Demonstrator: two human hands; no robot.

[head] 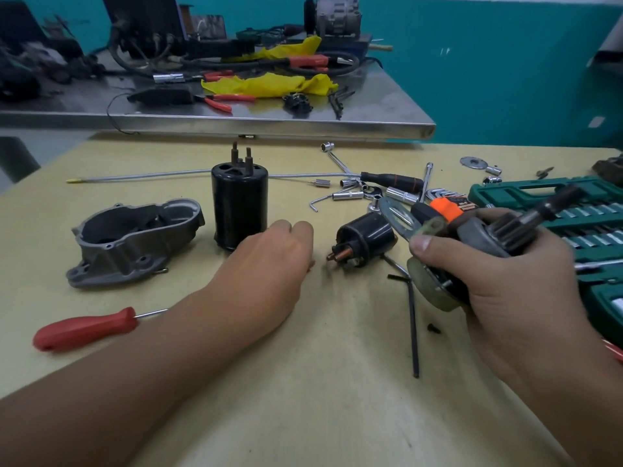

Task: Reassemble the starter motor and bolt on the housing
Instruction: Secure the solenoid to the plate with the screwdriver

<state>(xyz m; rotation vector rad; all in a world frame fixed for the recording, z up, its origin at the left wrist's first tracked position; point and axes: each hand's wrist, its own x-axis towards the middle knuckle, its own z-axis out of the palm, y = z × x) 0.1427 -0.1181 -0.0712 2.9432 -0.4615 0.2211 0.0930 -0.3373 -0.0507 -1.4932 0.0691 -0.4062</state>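
We take the upright black motor body (pixel 239 205) as our landmark; it stands on the yellowish table (pixel 303 382), two studs sticking up from its top.

Far left and nearer us than it: a red-handled screwdriver (pixel 86 328) lying flat, shaft partly under our left forearm. Just left of the motor body: the grey cast aluminium housing (pixel 135 239), open side up, a small clip or pin at its near edge.

Behind the motor body a thin metal rod (pixel 141 176) runs across the table.

Our left hand (pixel 269 264) rests on the table just right of the motor body's base, fingers curled under loosely, nothing visibly held; fingertips hidden, so contact with the body is unclear.

Right of that hand: the black solenoid (pixel 365 239) on its side, copper terminal pointing at the hand, close but apart.

Further right and nearer us than the solenoid: a long black hex key (pixel 413 318) and a small dark screw (pixel 434 328).

Well right of the motor body, our right hand (pixel 505 281) grips the pinion gear and drive assembly (pixel 485 244) off the table, thumb over the flange, fingers wrapped behind.

Behind that hand: loose sockets (pixel 347 196), a black-handled driver (pixel 392 180), flat metal plate (pixel 397 215). Far right: green socket set case (pixel 526 190), open.
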